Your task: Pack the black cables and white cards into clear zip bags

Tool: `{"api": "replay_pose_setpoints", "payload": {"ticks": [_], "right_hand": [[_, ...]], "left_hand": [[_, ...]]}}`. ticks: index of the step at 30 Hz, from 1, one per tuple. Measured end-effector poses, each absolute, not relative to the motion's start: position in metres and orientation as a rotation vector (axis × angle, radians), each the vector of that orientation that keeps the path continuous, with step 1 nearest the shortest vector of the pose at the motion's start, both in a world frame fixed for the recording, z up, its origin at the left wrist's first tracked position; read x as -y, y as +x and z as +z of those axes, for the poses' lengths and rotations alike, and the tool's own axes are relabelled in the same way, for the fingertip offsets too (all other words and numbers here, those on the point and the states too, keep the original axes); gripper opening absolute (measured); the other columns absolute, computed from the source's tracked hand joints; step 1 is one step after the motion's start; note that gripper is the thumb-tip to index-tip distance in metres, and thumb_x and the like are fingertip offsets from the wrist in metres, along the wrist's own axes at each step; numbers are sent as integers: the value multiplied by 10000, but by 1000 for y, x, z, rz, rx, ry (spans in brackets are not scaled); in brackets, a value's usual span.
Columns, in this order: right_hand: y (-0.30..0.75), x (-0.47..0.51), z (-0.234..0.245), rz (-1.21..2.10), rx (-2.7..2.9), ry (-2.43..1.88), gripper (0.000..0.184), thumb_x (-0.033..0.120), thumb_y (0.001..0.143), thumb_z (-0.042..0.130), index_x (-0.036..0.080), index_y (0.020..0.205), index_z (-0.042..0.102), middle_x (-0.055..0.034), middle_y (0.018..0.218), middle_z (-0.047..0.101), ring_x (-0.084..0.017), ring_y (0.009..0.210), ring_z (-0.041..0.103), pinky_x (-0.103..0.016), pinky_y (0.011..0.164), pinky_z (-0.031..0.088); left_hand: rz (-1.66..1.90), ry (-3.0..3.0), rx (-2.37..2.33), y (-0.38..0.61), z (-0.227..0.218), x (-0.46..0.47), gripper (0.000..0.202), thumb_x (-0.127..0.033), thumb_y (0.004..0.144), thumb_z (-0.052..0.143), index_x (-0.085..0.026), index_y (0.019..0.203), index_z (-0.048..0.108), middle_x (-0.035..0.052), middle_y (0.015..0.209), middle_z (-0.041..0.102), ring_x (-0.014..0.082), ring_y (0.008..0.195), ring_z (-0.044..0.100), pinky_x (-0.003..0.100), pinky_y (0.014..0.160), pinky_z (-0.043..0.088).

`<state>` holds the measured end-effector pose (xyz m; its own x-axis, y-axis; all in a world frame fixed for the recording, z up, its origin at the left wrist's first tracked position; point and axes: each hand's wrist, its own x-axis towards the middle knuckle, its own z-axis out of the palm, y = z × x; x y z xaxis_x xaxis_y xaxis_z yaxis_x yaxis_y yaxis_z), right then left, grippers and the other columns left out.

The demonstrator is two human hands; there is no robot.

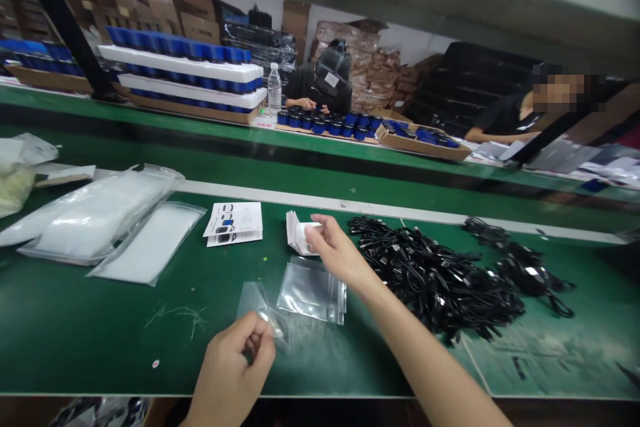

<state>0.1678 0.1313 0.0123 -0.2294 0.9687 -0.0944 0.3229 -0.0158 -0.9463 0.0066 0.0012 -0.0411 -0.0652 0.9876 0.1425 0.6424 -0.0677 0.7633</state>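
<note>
the left hand point(233, 367) has its fingers closed in a pinch on a small clear bag point(254, 303), which sticks up and away from the fingertips over the green table point(100, 327). the right hand point(337, 250) pinches the near edge of a stack of white slips point(296, 233) between thumb and forefinger. a pile of zip bags point(313, 290) lies between the two hands, and black cables point(430, 273) lie just beyond the right wrist.

The left hand point(233, 367) hides one corner of the clear bag point(253, 300).
</note>
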Motion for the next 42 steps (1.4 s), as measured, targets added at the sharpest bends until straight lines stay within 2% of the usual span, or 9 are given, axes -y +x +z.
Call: {"api": "replay_pose_setpoints", "payload": {"ticks": [4,8,14,20,26,30,33,38,42], "right_hand": [[152,-179,11,1460,1530,-1504,521,531,793,590,134,1117,496,-46,757,610,-154,569,609,-272,514,512],[148,-189,11,1583,1499,-1582,493,392,758,703,124,1115,492,28,619,571,-115,457,553,-242,445,489],[159,-186,12,1740,1512,-1528,257,296,911,536,149,1121,551,-65,1072,600,-176,854,621,-356,716,534],[164,-185,4,1747,1513,-1469,289,291,905,545,157,1161,536,-79,1154,572,-211,953,601,-408,791,514],[170,-181,1,1460,1528,-1519,277,292,906,543,152,1145,542,-75,1128,582,-201,925,608,-395,771,519],[185,-132,13,1094,1584,-1466,250,292,929,455,139,792,597,-9,740,587,-157,694,569,-282,641,448],[187,-73,16,964,1737,-1337,246,271,873,530,177,648,565,-3,667,562,-157,665,528,-269,634,387],[164,-13,-5,600,2070,-1039,161,150,873,488,181,773,610,-38,695,630,-168,626,559,-279,616,386],[146,-9,-17,576,1932,-1033,131,158,874,517,194,796,615,-26,692,635,-163,626,567,-276,621,409]], "left_hand": [[1025,1768,-1733,6,-40,-3,276,-274,807,472,-215,544,410,-64,468,480,86,413,470,166,427,375],[1067,1729,-1747,9,-38,-2,276,-263,798,474,-213,534,408,-69,460,464,82,410,447,169,430,358],[1112,1641,-1767,14,-37,0,293,-289,798,469,-214,527,386,-73,462,439,82,417,423,179,434,333],[1154,1594,-1764,14,-36,-1,273,-291,763,507,-212,516,421,-73,451,449,84,414,418,186,444,345],[1146,1521,-1718,11,-39,0,301,-358,812,485,-210,550,470,-59,471,493,95,417,489,194,449,413],[1221,1129,-1622,4,-30,-4,301,-457,830,491,-199,680,531,-19,596,652,132,519,632,234,546,524],[1315,876,-1570,2,-20,-11,297,-480,816,524,-193,741,527,4,706,703,166,654,699,267,625,568],[1367,1101,-1615,6,-15,-16,275,-434,859,471,-201,716,505,-18,635,671,134,554,659,234,539,544],[1468,1478,-1930,8,-20,-14,222,-315,875,441,-220,676,467,-76,479,506,90,424,502,180,444,425]]}}
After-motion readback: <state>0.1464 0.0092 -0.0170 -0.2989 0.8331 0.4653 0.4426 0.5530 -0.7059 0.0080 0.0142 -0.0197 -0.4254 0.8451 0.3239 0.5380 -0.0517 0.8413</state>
